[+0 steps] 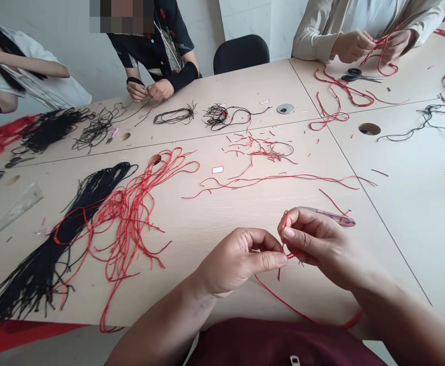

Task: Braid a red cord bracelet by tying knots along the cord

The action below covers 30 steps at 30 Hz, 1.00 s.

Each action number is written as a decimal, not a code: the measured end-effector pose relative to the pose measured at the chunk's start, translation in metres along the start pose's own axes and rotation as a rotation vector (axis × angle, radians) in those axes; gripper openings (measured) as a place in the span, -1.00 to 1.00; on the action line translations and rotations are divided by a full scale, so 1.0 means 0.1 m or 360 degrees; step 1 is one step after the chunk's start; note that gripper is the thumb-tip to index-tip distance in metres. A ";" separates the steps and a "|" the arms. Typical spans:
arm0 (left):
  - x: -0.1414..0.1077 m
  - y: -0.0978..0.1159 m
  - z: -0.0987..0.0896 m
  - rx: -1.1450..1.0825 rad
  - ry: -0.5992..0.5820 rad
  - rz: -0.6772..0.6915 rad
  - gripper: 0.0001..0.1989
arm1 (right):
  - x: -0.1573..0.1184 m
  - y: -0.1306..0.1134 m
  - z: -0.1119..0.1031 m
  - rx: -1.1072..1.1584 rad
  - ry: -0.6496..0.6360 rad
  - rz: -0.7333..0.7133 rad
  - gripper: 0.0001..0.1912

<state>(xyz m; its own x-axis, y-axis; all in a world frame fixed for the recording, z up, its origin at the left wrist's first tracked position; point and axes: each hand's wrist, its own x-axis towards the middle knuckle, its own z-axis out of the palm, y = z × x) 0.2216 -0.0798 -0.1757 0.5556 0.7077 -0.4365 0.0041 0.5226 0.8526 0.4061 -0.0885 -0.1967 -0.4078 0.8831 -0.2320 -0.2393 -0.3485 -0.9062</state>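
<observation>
Between my two hands is a thin red cord (272, 293), held close above the table's front edge. My left hand (241, 259) pinches it between thumb and fingertips. In my right hand (314, 236) a strand of the same cord is pinched between thumb and index finger, rising in a small loop. The hands nearly touch, and part of the cord is hidden behind the fingers. Its long tail runs from below my left hand to the right, toward my lap. Just beyond my right hand lie pink-handled snips (346, 219), partly covered by the fingers.
Left of my hands lie a tangled red cord bundle (131, 208) and a thick black cord bundle (93, 198). Red scraps (268, 150) litter the middle. Across the table (177, 310), co-workers' hands handle cords; black scissors (355, 76) lie at far right. A clear ruler (12, 211) lies left.
</observation>
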 end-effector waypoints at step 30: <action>0.01 -0.02 0.01 -0.0320 0.0303 0.0123 -0.74 | -0.07 0.10 0.08 -0.1412 0.0352 -0.1337 -0.82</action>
<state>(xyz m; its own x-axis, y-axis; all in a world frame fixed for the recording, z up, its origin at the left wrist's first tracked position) 0.2232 -0.0806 -0.1770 0.3816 0.8157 -0.4347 -0.2078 0.5340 0.8196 0.3993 -0.1007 -0.2008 -0.2386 0.7939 0.5592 0.3594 0.6072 -0.7086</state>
